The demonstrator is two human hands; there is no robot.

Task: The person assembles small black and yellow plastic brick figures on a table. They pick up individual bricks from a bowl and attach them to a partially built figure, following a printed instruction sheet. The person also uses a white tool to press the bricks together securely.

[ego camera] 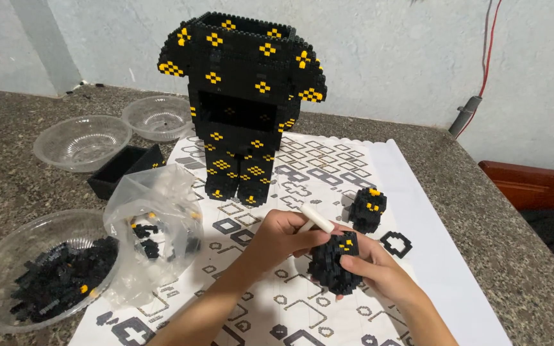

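Hands at work: right hand [370, 269] clasps black brick lump [335, 263] steady, left hand [283, 234] pinches white tool [317, 218] against it, instruction sheet [431, 256] beneath.

The small black-and-yellow studded plastic brick lump [333, 264] looks matt and knobbly. The white stick [317, 218] is smooth plastic. The printed white instruction sheet [418, 211] is matt paper on a rough speckled stone counter [508, 250]. The near-left clear plastic bowl [8, 263] and crinkled clear plastic bag [161, 198] are glossy.
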